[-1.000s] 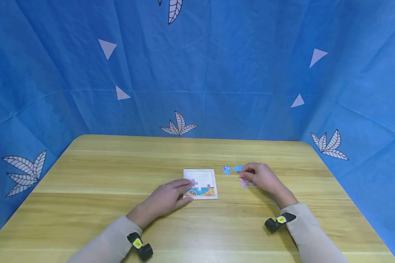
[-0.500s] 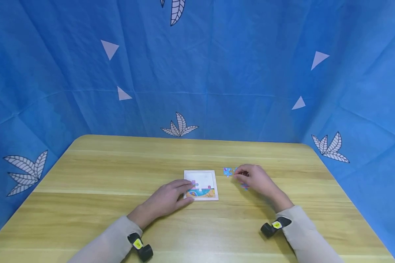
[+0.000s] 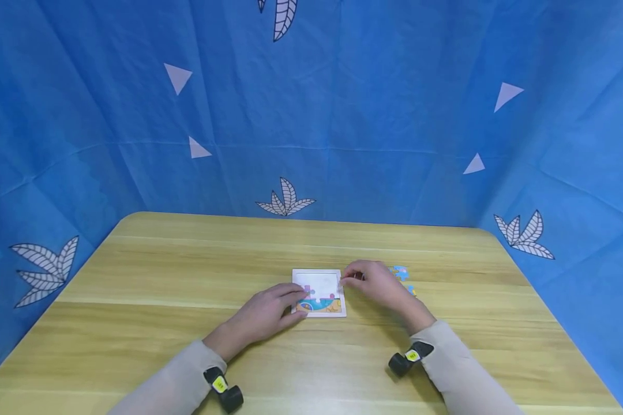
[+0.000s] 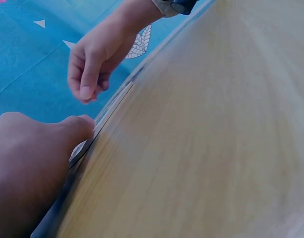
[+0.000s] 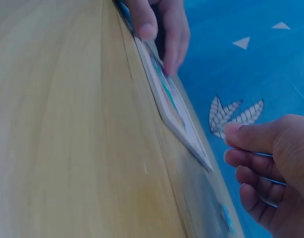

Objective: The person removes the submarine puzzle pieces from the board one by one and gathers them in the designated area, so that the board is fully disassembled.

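Note:
A square white-framed puzzle tray (image 3: 315, 314) lies on the table, with teal, orange and pink pieces along its lower part and left side. My left hand (image 3: 262, 314) rests at its left edge, fingertips over the pieces there and thumb at the lower border. By the tray's right edge is my right hand (image 3: 376, 285), thumb and index finger brought together. In the right wrist view the right hand (image 5: 276, 163) has curled fingers; whether a piece is between the fingertips cannot be told. Loose puzzle pieces (image 3: 400, 272) lie beyond the right hand, partly hidden by it.
The wooden table (image 3: 187, 259) extends around the tray on all sides. Blue cloth (image 3: 311, 104) with white triangles and leaf shapes hangs behind and beside it. A small black camera is strapped to each sleeve's cuff.
My right hand has moved left from the loose pieces to the tray's right edge, uncovering pieces on the right. My left hand has stayed on the tray.

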Motion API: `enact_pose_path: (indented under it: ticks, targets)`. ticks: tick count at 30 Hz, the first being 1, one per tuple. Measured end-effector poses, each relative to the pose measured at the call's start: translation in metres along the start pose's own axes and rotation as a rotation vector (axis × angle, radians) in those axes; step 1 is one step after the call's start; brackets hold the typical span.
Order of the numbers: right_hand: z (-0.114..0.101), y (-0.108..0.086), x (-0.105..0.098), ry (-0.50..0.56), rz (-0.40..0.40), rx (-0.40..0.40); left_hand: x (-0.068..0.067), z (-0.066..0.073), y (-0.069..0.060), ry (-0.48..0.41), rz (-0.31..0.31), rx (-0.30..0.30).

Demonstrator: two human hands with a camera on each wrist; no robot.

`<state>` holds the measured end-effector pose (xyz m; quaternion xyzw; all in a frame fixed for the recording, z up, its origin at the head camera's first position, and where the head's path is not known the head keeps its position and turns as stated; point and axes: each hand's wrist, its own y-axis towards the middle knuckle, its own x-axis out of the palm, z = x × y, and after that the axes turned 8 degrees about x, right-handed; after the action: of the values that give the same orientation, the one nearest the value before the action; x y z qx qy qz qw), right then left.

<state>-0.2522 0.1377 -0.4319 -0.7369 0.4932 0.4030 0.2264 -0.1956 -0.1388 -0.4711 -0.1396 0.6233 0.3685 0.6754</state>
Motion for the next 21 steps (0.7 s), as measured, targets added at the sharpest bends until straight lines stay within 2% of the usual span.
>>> enact_pose_path:
  ticks: [9, 15, 21]
  targets:
    - [-0.022, 0.012, 0.017, 0.022, -0.039, -0.069, -0.001, 0.001, 0.001, -0.001, 0.011, -0.062]
    - [-0.034, 0.016, 0.026, 0.019, -0.080, -0.053, -0.002, 0.001, 0.002, 0.024, 0.024, -0.073]
    - [-0.041, 0.020, 0.033, -0.004, -0.094, -0.060, -0.002, 0.001, 0.002, 0.049, 0.012, -0.093]
